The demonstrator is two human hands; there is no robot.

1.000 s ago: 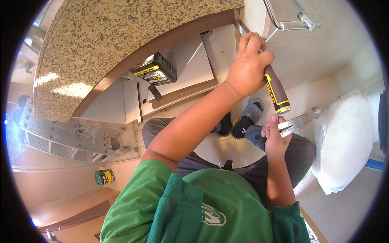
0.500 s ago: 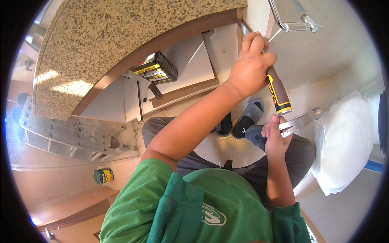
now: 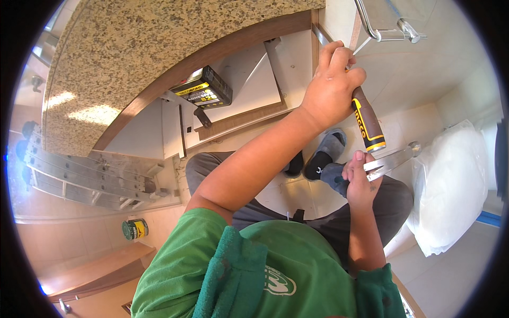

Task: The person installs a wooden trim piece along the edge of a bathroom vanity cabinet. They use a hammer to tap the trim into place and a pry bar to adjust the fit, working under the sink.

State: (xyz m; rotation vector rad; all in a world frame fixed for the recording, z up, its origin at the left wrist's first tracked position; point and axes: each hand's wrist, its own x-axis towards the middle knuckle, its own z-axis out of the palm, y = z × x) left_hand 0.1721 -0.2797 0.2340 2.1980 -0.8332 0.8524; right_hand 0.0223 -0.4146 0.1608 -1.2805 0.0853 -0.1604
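- Head view, looking straight down: the left hand (image 3: 331, 87) is wrapped tight around a tool with a black-and-yellow handle (image 3: 367, 122), probably a chisel or big screwdriver. The handle end sticks out below the fist, and the metal shaft runs up toward the corner where the wooden trim (image 3: 212, 53) under the counter meets the white wall (image 3: 424, 79).
- The right hand (image 3: 360, 177) sits lower, just under the handle end, fingers closed on a flat shiny metal blade (image 3: 389, 159) that looks like a putty knife or scraper. The blade points up and to the right.
- The two hands are near each other but not touching.
- Above the trim is a speckled granite countertop (image 3: 143, 58). Tucked under it there's a dark box with a yellow label (image 3: 204, 90) resting on the white cabinet panels (image 3: 254, 79).
- Top right, a chrome towel bar (image 3: 384, 29) hangs on the wall.
- On the right, something bulky is wrapped in white plastic (image 3: 456, 191).
- On the left, a folded aluminium ladder (image 3: 85, 175) lies on the floor, with a small green and yellow can (image 3: 135, 229) just below it.
- The person wears a green shirt (image 3: 254, 265), grey trousers and grey slippers (image 3: 328, 151).
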